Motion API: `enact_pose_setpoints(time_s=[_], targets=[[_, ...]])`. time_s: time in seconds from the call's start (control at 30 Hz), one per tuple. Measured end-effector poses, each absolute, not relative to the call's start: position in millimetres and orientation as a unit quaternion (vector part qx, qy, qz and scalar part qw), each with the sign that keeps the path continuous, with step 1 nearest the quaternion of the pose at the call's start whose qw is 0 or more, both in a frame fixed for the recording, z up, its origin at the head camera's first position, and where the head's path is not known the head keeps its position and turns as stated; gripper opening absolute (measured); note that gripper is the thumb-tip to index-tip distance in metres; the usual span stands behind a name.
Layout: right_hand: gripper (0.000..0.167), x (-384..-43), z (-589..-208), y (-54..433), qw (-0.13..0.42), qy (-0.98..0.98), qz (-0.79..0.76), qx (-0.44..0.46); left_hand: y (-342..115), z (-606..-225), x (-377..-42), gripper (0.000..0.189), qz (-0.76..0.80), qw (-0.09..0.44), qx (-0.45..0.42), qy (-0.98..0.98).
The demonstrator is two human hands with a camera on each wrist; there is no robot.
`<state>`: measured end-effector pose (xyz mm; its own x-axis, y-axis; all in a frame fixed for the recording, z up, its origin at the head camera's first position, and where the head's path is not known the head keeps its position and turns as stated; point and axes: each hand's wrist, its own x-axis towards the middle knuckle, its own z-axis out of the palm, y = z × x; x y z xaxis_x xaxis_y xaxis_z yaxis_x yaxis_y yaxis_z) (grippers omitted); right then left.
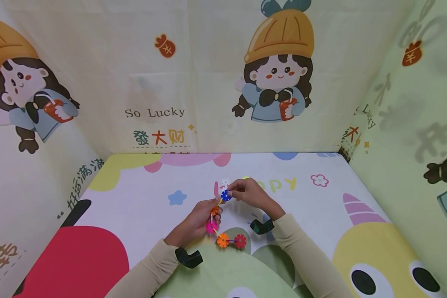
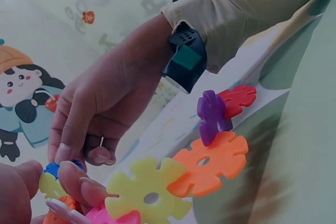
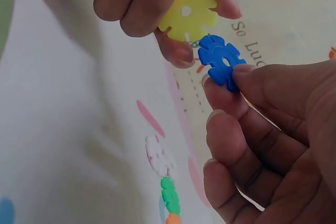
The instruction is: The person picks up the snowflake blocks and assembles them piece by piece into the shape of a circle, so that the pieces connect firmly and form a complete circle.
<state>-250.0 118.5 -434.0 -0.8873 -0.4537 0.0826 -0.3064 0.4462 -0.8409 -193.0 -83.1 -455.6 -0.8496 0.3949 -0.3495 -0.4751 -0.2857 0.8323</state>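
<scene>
My left hand [image 1: 200, 216] grips a chain of notched plastic discs. Below its fingers hang a pink disc [image 1: 211, 227], a yellow disc [image 2: 136, 182], an orange disc [image 2: 220, 163], a purple disc [image 2: 210, 111] and a red disc [image 1: 240, 241]. Another yellow disc [image 3: 198, 22] shows between the left thumb and fingers in the right wrist view. Thumb and index finger of my right hand [image 1: 256, 194] pinch a blue disc [image 3: 212, 56], its slotted edge right at that yellow disc's rim. The right hand's other fingers are curled below it.
A white disc [image 3: 157, 156], a green disc [image 3: 169, 195] and an orange piece [image 3: 173, 219] lie in a row beyond the hands. The table [image 1: 141, 207] has a printed cartoon cover. Printed cloth [image 1: 208, 82] stands behind and at both sides.
</scene>
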Motion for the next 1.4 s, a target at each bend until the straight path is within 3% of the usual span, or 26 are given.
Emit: enact_pose_setpoints(time_s=[0.33, 0.63, 0.83, 0.97, 1.13, 1.4], targets=[[0.012, -248.9, -432.9, 117.9, 0.11, 0.835, -0.479, -0.247, -82.1, -459.4, -194.8, 0.04, 0.793, 0.254, -0.044, 0.553], [0.014, -249.5, -431.1, 118.3, 0.107, 0.834, -0.471, -0.268, -80.9, -459.6, -194.6, 0.042, 0.787, 0.256, -0.038, 0.56], [0.03, -247.3, -429.3, 119.9, 0.144, 0.826, -0.45, -0.308, -80.1, -460.5, -194.1, 0.046, 0.791, 0.254, -0.036, 0.555], [0.037, -245.8, -429.5, 118.7, 0.141, 0.819, -0.461, -0.313, -80.0, -460.4, -194.7, 0.048, 0.791, 0.251, -0.038, 0.556], [0.031, -244.6, -429.3, 117.8, 0.137, 0.814, -0.495, -0.272, -80.7, -459.3, -195.5, 0.046, 0.784, 0.245, -0.04, 0.569], [0.027, -244.2, -431.1, 117.4, 0.139, 0.812, -0.494, -0.279, -77.4, -456.6, -194.0, 0.042, 0.78, 0.235, -0.028, 0.579]])
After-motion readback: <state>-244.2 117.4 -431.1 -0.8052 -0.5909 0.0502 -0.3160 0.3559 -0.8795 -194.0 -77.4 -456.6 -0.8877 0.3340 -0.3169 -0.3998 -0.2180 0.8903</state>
